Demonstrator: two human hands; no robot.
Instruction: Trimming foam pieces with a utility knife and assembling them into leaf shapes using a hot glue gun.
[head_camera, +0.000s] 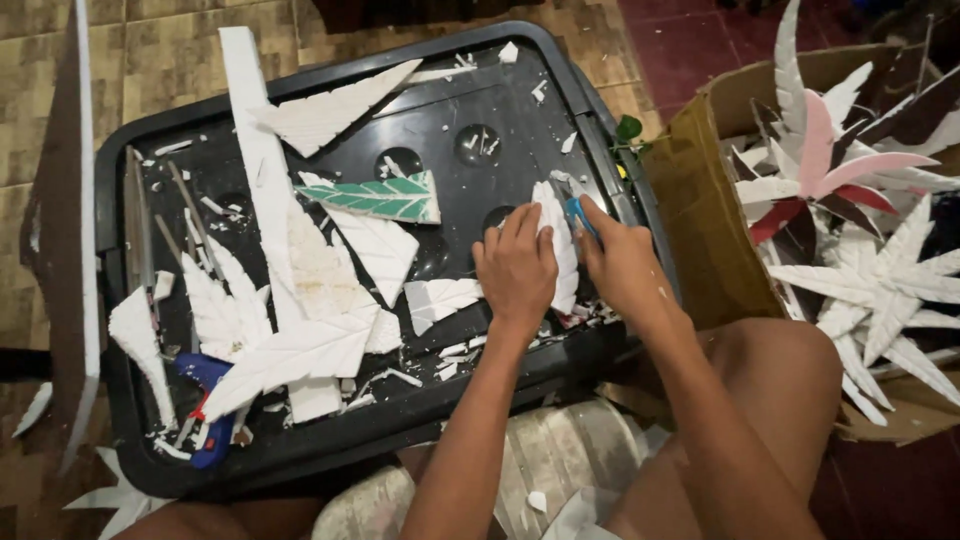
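My left hand (516, 268) presses flat on a white foam leaf shape (560, 235) that lies on a black plastic lid (330, 440). My right hand (622, 262) grips a blue-handled cutter (578, 214) whose tip rests on the same foam piece. Both hands sit at the lid's right side. Around them lie white foam offcuts and small scraps. A green painted foam leaf (380, 197) rests near the lid's middle.
A blue glue gun (207, 412) lies at the lid's front left under foam leaves. A long foam strip (260, 150) crosses the lid. A cardboard box (700, 190) at the right holds white, pink and red foam leaves. A foam board (85, 200) stands at left.
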